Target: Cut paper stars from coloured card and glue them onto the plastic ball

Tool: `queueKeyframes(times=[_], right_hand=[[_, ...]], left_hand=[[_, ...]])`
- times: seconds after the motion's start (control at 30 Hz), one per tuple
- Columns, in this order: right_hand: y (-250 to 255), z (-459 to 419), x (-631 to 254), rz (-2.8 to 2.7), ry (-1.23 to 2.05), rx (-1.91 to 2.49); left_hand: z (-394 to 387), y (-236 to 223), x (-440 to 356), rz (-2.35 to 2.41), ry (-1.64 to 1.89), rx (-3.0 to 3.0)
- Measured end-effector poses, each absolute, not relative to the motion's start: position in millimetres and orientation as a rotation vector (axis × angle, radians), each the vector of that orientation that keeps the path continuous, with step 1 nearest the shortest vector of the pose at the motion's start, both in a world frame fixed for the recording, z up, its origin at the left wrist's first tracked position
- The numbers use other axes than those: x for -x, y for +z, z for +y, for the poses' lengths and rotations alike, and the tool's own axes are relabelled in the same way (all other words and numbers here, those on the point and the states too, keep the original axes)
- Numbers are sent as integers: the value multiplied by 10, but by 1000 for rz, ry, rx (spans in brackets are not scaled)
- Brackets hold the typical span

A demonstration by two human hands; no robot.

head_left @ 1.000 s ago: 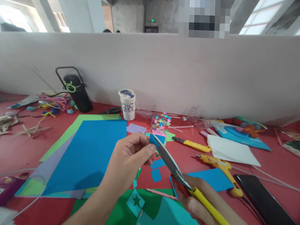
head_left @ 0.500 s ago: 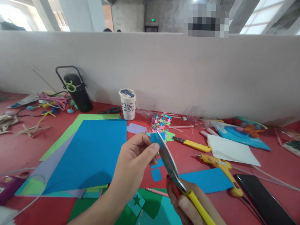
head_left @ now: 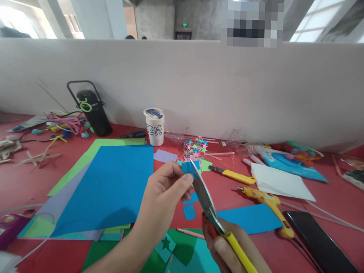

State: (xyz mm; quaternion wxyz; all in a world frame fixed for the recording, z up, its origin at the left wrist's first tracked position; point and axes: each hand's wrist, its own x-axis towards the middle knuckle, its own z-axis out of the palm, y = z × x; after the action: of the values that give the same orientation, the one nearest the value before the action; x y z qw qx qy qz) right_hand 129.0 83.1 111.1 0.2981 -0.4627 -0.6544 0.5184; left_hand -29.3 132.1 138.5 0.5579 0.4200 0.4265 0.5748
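Note:
Between its thumb and fingers my left hand [head_left: 165, 195] pinches a small blue paper piece [head_left: 187, 167]. My right hand [head_left: 226, 249] is wrapped round the scissors [head_left: 206, 199], which have a yellow and a red handle. Their blades point up and left and meet the right part of the held paper; whether they are cutting through it I cannot tell. Below the fingers lie small blue squares [head_left: 189, 212] on the red table. A pink pencil [head_left: 190, 232] rests under the hands, near a teal card with a star-shaped hole [head_left: 165, 244].
Large blue sheets [head_left: 108, 185] lie left. Behind stand a black bottle [head_left: 96, 113] and a white cup [head_left: 155, 129]. Paper stars [head_left: 196, 147] sit beyond the hands. To the right are a yellow utility knife [head_left: 234, 175], a glue gun [head_left: 265, 197], a blue strip [head_left: 247, 218] and a phone [head_left: 318, 245].
Almost nothing differs. Both hands, the scissors and the blue paper piece keep nearly the same place, and the view has shifted very slightly.

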Motion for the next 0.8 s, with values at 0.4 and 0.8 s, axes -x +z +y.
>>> queueKeyframes(times=[0.4,0.8], right_hand=[[1091,848,-1313,-1667,1447,1245],[1076,833,-1311,-1635,1422,1254]], left_hand=[[1311,1379,306,972,1343,-994],[1305,1392,335,871,1346,-956]])
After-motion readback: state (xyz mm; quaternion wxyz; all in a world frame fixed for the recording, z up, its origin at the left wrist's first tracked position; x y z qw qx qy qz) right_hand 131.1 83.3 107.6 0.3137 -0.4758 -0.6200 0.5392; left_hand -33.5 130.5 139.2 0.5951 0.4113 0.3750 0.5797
